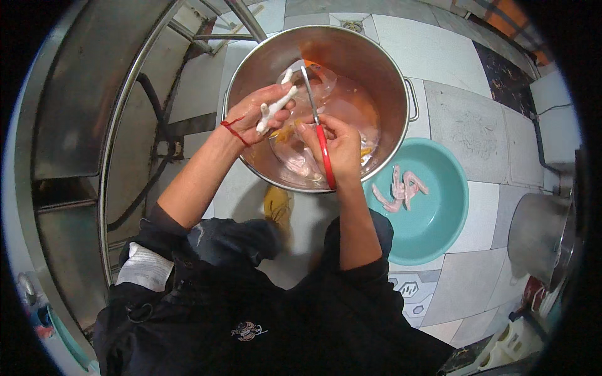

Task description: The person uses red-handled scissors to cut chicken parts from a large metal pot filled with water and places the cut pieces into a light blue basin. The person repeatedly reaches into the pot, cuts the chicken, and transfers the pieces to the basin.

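My left hand, with a red string at its wrist, is closed around a pale chicken foot. My right hand holds red-handled scissors, their metal blades pointing away from me, beside the foot. Both hands are over a large stainless steel pot of cloudy liquid, in which lie pale and yellowish pieces and what looks like a clear plastic bag. Right of the pot, a turquoise plastic basin holds several pale, skinned-looking feet.
A metal frame with steel panels rises on the left, a dark hose behind it. Another metal pot stands at the far right. Under the pot and basin is a tiled floor, with a small drain beyond the pot.
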A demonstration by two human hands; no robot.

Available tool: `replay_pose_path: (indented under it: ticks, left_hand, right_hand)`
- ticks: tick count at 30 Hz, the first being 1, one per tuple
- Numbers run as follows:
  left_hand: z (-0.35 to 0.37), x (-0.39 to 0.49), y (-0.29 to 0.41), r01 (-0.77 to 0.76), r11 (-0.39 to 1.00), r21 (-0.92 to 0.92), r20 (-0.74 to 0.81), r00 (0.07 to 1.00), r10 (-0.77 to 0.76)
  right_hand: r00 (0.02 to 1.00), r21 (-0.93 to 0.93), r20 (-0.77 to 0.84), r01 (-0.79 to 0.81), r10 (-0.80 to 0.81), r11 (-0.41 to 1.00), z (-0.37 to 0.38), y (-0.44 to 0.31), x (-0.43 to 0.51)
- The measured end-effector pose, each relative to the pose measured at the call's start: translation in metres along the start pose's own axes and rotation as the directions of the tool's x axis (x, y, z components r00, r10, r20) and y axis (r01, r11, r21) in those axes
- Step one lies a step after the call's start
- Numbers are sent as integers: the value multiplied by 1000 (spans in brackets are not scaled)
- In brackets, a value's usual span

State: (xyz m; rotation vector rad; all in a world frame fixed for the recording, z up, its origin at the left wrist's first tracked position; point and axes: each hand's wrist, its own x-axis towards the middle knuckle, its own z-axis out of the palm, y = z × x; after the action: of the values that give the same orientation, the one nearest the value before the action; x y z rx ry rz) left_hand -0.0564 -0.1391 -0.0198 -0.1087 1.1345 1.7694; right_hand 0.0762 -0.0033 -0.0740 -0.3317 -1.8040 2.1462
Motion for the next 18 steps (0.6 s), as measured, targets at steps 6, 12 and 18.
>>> replay_pose_path:
  ticks: [6, 12, 18]
  left_hand:
    - [4, 3, -6, -124, 991, -40, -26, 992, 123]
    - [8, 3, -12, -212, 974, -82, -5, 977, 213]
    - [10, 8, -23, -264, 961, -82, -31, 964, 263]
  right_hand:
    - [997, -282, -46, 45, -60, 958, 3, -10, -3]
    - [989, -382, -70, 92, -128, 919, 8, -18, -6]
    - [976, -470, -105, 122, -193, 874, 11, -15, -6]
